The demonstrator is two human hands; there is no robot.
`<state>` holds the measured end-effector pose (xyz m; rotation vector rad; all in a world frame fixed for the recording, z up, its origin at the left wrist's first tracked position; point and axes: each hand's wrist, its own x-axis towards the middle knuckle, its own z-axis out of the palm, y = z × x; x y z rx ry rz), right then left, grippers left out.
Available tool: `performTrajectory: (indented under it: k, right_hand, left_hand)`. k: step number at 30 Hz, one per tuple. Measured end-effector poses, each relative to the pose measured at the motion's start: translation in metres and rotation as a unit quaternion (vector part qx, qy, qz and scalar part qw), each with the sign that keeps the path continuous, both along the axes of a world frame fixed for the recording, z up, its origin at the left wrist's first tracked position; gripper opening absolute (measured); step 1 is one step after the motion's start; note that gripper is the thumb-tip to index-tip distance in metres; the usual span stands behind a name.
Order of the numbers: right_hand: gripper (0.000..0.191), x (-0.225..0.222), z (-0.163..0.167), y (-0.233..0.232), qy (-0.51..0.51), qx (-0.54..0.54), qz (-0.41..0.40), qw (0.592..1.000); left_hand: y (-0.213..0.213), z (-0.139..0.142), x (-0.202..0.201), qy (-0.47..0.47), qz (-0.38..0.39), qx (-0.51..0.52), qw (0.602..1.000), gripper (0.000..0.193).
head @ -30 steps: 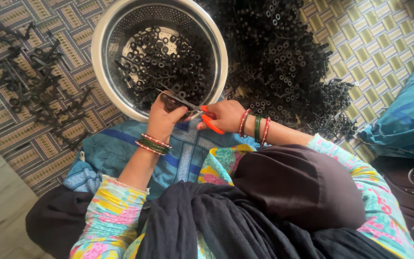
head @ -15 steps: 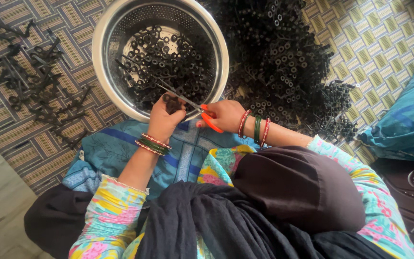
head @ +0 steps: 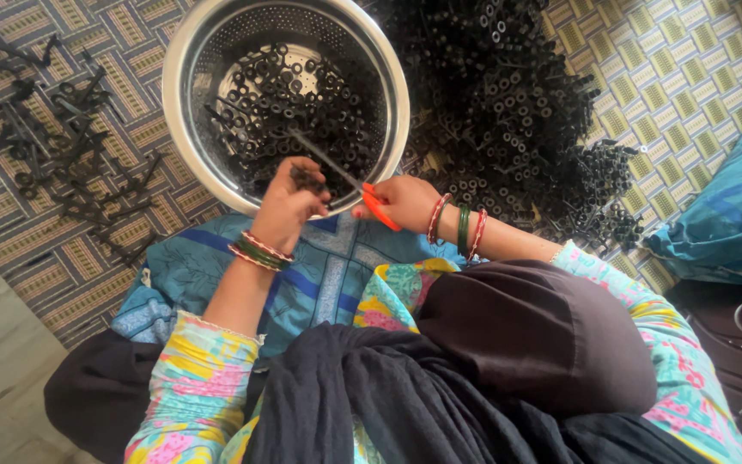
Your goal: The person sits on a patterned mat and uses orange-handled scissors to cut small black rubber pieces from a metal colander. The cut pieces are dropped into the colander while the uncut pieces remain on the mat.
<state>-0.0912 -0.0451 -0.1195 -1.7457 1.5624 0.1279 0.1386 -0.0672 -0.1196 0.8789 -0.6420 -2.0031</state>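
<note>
Orange-handled scissors (head: pixel 369 196) sat in the right hand (head: pixel 407 203), fingers closed through the handle loops, blades pointing up-left over the bowl rim. Compared with half a second and a second earlier, the blades were at nearly the same angle; only a slight shift, so the snipping was in the same spot.

Head view, only one: left hand (head: pixel 292 203) was pinched shut on a small black plastic piece (head: pixel 307 178), held right at the blade line, just inside the near rim of the steel colander bowl (head: pixel 184 129). Hands close together, nearly touching. Both wrists carried bangles.

Bowl held a layer of cut black ring parts (head: pixel 289 103); level looked unchanged across the three frames. Large heap of uncut black parts (head: pixel 508 112) lay on the patterned mat (head: pixel 646 77) to the right of the bowl, touching its rim. Leftover black sprue strips (head: pixel 62 163) lay scattered on the mat to the left, well apart from the hands.
</note>
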Motion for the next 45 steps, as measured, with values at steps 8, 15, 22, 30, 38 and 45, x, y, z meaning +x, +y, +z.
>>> performTrajectory:
  k: [8, 15, 22, 30, 38, 45]
  right_hand:
    - [0.063, -0.005, 0.008, 0.002, -0.048, 0.012, 0.025, 0.998]
    - [0.064, -0.002, 0.005, 0.005, -0.085, -0.022, 0.093, 0.992]
    - [0.059, 0.004, 0.008, 0.011, -0.033, -0.010, 0.067, 0.997]
    - [0.060, 0.004, 0.003, 0.008, -0.109, 0.018, 0.054, 0.992]
    - [0.059, 0.000, -0.001, 0.009, -0.055, 0.036, 0.030, 0.997]
    - [0.052, -0.004, -0.005, 0.007, -0.254, 0.128, -0.029, 0.958]
  left_hand:
    - [-0.005, 0.001, 0.010, -0.091, 0.112, -0.053, 0.988, 0.012]
    - [-0.003, 0.000, 0.010, -0.068, 0.079, -0.055, 0.993, 0.016]
    - [0.002, 0.001, 0.010, -0.083, 0.036, -0.074, 0.993, 0.015]
    - [0.005, 0.004, 0.011, -0.104, 0.018, -0.091, 0.990, 0.018]
    - [0.005, -0.001, 0.004, -0.106, -0.007, -0.120, 0.987, 0.021]
    - [0.008, 0.001, 0.004, -0.154, -0.080, -0.150, 0.973, 0.035]
